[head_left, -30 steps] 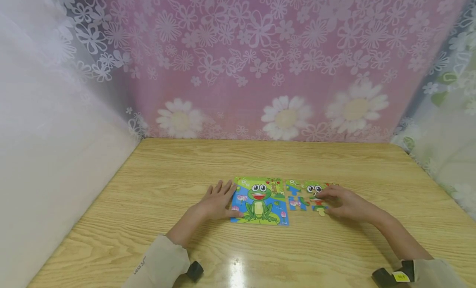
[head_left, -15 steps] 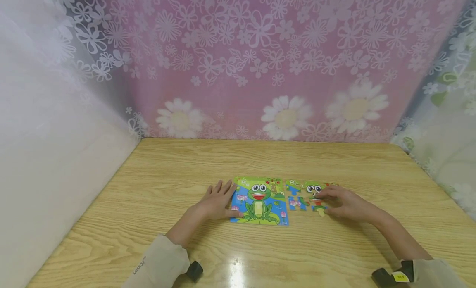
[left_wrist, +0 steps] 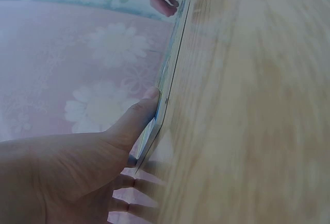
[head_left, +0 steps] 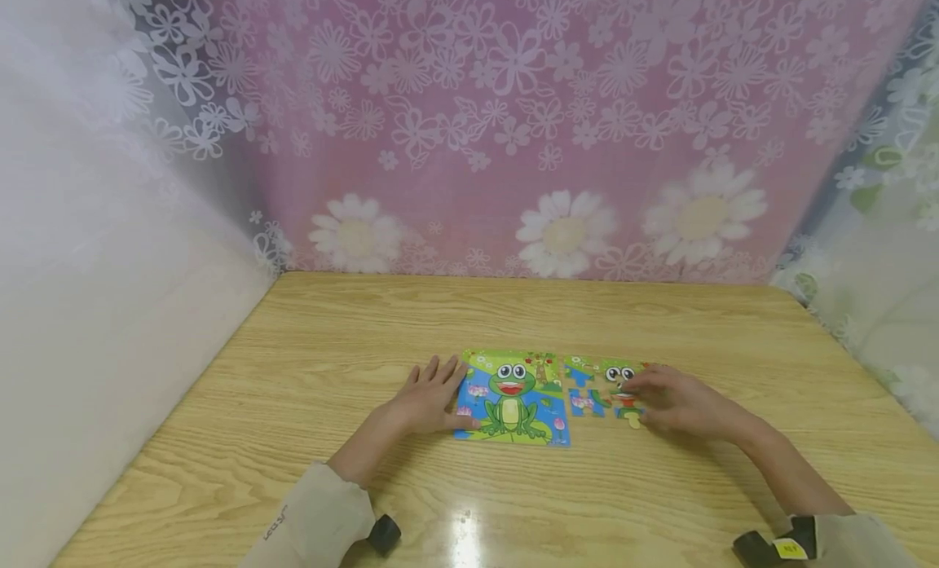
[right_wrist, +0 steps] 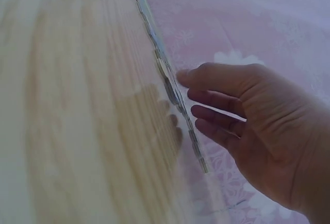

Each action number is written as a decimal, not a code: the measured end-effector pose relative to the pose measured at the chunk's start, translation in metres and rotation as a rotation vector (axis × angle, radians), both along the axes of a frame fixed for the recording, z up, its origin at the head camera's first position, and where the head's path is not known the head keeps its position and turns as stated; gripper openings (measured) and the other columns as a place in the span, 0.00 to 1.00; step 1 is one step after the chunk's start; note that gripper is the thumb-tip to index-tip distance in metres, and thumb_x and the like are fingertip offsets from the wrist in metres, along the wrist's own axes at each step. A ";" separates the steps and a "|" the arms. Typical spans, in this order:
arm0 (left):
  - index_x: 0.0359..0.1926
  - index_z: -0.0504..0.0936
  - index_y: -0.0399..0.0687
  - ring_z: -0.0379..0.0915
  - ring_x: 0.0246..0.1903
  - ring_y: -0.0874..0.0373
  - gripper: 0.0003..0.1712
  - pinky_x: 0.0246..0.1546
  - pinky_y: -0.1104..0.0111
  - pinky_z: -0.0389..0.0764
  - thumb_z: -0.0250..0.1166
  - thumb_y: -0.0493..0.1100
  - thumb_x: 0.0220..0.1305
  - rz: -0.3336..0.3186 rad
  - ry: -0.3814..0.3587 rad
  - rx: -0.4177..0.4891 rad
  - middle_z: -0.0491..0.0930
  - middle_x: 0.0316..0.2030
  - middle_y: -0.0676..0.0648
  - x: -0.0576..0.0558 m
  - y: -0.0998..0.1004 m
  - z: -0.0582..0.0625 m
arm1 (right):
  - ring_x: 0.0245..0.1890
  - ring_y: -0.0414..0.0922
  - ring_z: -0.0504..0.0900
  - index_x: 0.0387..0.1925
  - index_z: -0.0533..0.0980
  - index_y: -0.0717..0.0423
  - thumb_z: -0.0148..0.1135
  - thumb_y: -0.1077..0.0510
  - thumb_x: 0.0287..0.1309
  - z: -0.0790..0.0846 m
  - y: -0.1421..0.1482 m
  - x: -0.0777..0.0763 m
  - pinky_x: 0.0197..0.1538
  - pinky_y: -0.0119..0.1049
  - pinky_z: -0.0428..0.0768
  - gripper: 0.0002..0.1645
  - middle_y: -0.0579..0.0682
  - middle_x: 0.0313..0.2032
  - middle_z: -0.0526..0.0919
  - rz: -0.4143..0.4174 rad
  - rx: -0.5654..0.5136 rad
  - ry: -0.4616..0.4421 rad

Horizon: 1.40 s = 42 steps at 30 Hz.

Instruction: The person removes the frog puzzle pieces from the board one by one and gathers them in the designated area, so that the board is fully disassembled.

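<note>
A square frog picture board (head_left: 539, 409) lies flat on the table. My left hand (head_left: 427, 401) rests at its left edge with the fingers spread and the thumb (left_wrist: 139, 113) over the board's near left corner. To the right of the board lie jigsaw pieces (head_left: 585, 402) of the same frog picture, partly fitted together with gaps between some of them. My right hand (head_left: 685, 401) is over the right part of these pieces and hides several of them. Its fingers are loosely bent, with the fingertips right at the pieces in the right wrist view (right_wrist: 221, 100).
The wood-grain table (head_left: 367, 315) runs back to a pink flowered curtain (head_left: 469, 128). White sheeting (head_left: 110, 266) hangs on the left and a pale flowered cloth (head_left: 888, 250) on the right. Black wrist devices (head_left: 385, 535) sit at both sleeves.
</note>
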<state>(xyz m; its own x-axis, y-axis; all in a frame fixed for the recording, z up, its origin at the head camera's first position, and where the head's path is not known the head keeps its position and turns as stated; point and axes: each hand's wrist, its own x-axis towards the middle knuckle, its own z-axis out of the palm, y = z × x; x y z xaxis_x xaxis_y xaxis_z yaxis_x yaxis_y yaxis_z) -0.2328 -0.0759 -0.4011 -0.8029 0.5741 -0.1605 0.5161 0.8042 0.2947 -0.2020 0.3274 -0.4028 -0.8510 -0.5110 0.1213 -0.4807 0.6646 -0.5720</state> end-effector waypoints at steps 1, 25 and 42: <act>0.71 0.45 0.42 0.30 0.67 0.40 0.55 0.62 0.46 0.38 0.55 0.69 0.56 0.001 0.000 -0.001 0.40 0.70 0.41 0.000 0.000 0.000 | 0.54 0.64 0.65 0.50 0.76 0.55 0.66 0.56 0.53 0.001 -0.002 0.000 0.48 0.64 0.66 0.22 0.57 0.51 0.72 -0.002 -0.003 0.009; 0.72 0.44 0.44 0.28 0.67 0.41 0.55 0.62 0.46 0.37 0.54 0.71 0.55 0.006 0.000 -0.004 0.39 0.70 0.42 -0.003 0.000 -0.005 | 0.42 0.48 0.73 0.51 0.75 0.60 0.65 0.59 0.54 0.013 -0.104 -0.030 0.41 0.44 0.74 0.22 0.51 0.45 0.75 0.194 0.108 0.057; 0.72 0.44 0.46 0.28 0.67 0.42 0.56 0.62 0.47 0.36 0.54 0.72 0.54 0.017 -0.004 -0.025 0.38 0.70 0.43 -0.006 0.000 -0.008 | 0.44 0.47 0.70 0.54 0.73 0.56 0.66 0.56 0.52 0.014 -0.119 -0.028 0.44 0.43 0.72 0.25 0.48 0.46 0.71 0.103 0.191 -0.007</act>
<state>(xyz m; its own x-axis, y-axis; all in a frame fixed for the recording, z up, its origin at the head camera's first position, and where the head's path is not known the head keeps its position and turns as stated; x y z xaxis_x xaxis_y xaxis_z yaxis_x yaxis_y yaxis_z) -0.2390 -0.0756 -0.4089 -0.8120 0.5557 -0.1783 0.5007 0.8203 0.2764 -0.2301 0.2085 -0.3888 -0.7936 -0.6083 0.0080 -0.5478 0.7088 -0.4444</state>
